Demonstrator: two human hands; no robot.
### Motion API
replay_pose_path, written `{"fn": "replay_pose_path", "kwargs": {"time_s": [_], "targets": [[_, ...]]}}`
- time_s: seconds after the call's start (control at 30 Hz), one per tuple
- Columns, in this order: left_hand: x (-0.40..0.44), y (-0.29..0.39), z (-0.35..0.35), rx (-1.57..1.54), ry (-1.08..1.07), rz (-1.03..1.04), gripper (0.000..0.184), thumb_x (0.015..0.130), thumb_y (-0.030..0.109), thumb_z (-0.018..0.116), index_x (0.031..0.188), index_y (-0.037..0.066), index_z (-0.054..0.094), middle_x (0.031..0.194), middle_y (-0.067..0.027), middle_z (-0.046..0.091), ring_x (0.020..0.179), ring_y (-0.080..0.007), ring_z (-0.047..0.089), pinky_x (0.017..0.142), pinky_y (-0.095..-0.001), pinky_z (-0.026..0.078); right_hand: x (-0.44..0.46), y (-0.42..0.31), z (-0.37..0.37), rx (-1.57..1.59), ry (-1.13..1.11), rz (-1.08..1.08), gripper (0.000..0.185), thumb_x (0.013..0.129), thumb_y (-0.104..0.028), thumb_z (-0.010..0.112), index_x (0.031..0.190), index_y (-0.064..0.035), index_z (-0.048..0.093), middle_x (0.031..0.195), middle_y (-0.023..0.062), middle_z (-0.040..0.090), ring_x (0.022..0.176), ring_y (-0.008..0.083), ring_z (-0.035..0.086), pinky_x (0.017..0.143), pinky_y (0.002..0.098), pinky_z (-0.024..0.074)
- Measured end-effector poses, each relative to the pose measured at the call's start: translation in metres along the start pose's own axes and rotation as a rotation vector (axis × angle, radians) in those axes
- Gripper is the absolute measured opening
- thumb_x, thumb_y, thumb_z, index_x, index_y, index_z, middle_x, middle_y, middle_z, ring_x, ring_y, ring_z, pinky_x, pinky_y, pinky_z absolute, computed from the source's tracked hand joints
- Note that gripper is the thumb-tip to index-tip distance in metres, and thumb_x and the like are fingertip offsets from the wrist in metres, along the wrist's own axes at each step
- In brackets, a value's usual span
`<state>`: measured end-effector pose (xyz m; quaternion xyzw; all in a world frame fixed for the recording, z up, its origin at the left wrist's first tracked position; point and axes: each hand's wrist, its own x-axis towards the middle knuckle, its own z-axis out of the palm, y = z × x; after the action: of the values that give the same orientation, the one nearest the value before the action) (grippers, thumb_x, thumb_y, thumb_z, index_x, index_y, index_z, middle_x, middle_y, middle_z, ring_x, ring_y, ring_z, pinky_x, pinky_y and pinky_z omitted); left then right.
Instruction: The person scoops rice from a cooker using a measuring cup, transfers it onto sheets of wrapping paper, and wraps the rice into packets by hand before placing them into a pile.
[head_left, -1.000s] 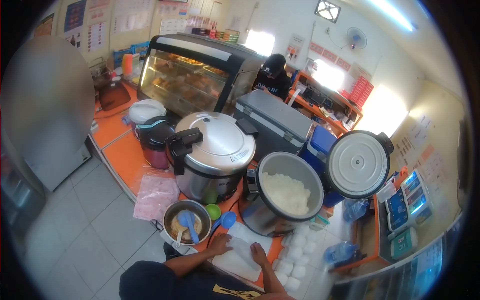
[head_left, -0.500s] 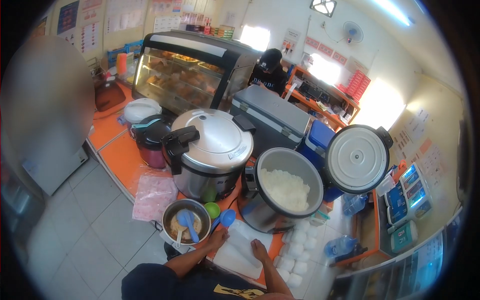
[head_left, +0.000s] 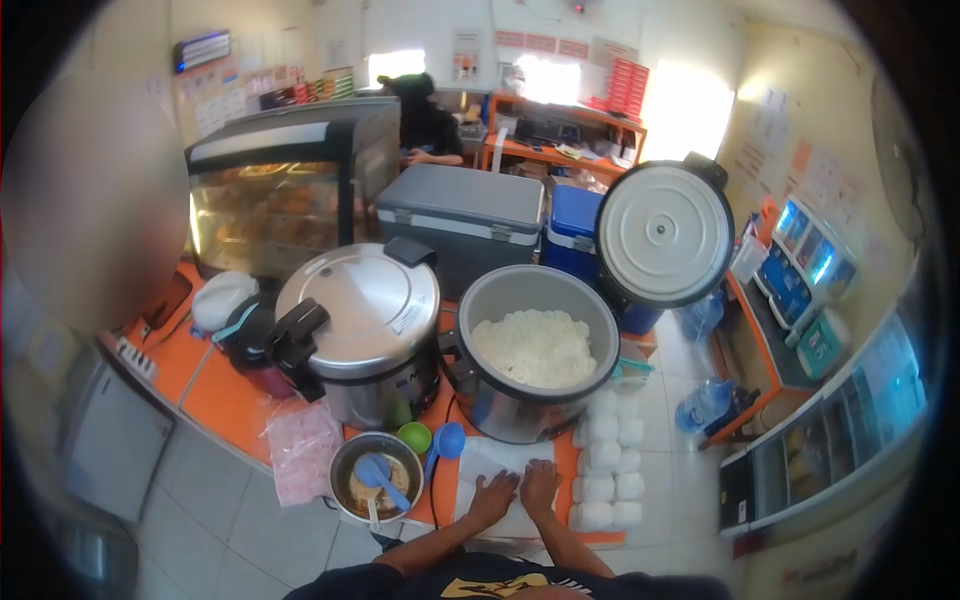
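Here, both bare hands low on white paper sheets (head_left: 480, 462) atop the orange counter (head_left: 222, 402), left hand (head_left: 492, 500) open with fingers spread, right hand (head_left: 540, 488) beside it, loosely curled, its grip impossible to tell, wrapped white bundles (head_left: 598, 488) just to the right.

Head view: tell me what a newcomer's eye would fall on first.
Probably the open cooker of white rice near the middle, its pale lid raised behind it. Next, the closed silver cooker to its left, then, in front, the left hand and right hand on white paper, beside rows of white bundles.
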<state>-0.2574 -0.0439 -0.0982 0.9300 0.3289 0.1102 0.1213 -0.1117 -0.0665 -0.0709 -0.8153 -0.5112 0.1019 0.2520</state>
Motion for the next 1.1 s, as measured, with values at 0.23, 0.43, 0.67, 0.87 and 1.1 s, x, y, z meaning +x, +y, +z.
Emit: {"fn": "replay_pose_path", "kwargs": {"time_s": [0.23, 0.43, 0.67, 0.87, 1.1], "targets": [[-0.003, -0.021, 0.003, -0.027, 0.001, 0.056, 0.055, 0.101, 0.035, 0.046, 0.151, 0.013, 0.041, 0.159, -0.0036, 0.038, 0.151, -0.0195, 0.026, 0.111, -0.0687, 0.013, -0.070, 0.014, 0.025, -0.012, -0.137, -0.107, 0.072, 0.104, -0.044, 0.037, 0.154, 0.0060, 0.023, 0.162, 0.0245, 0.021, 0.153, 0.0369, 0.016, 0.120, 0.0617, 0.0081], [-0.004, -0.034, 0.014, -0.152, -0.011, -0.200, 0.060, 0.104, 0.042, 0.039, 0.156, 0.012, 0.031, 0.165, -0.0058, 0.027, 0.152, -0.0205, 0.024, 0.111, -0.0714, 0.010, -0.064, 0.033, 0.013, -0.040, -0.262, -0.021, 0.071, 0.105, -0.044, 0.035, 0.156, 0.0035, 0.019, 0.165, 0.0218, 0.016, 0.154, 0.0372, 0.012, 0.116, 0.0705, 0.0043], [0.006, -0.047, -0.006, -0.039, -0.130, -0.262, 0.047, 0.100, 0.033, 0.045, 0.145, 0.022, 0.051, 0.155, -0.0048, 0.040, 0.148, -0.0213, 0.029, 0.106, -0.0732, 0.015, -0.051, 0.048, 0.011, -0.203, -0.083, -0.043, 0.053, 0.100, -0.042, 0.044, 0.143, -0.0121, 0.054, 0.154, 0.0172, 0.041, 0.144, 0.0354, 0.032, 0.112, 0.0676, 0.0206], [0.036, -0.058, -0.030, 0.025, -0.200, -0.205, 0.041, 0.085, 0.024, 0.066, 0.126, 0.018, 0.062, 0.132, -0.0054, 0.055, 0.133, -0.0281, 0.040, 0.103, -0.0721, 0.023, -0.022, 0.041, 0.003, -0.222, -0.121, 0.011, 0.036, 0.087, -0.023, 0.064, 0.121, -0.0119, 0.067, 0.125, 0.0125, 0.059, 0.122, 0.0333, 0.045, 0.095, 0.0568, 0.0356], [0.053, -0.064, -0.014, 0.006, -0.282, -0.216, 0.030, 0.080, 0.023, 0.071, 0.110, 0.016, 0.067, 0.116, -0.0098, 0.062, 0.125, -0.0326, 0.045, 0.097, -0.0725, 0.025, -0.014, 0.042, 0.026, -0.169, -0.047, 0.240, 0.029, 0.077, -0.017, 0.070, 0.105, -0.0106, 0.066, 0.117, 0.0163, 0.056, 0.120, 0.0372, 0.046, 0.095, 0.0624, 0.0347]]}}
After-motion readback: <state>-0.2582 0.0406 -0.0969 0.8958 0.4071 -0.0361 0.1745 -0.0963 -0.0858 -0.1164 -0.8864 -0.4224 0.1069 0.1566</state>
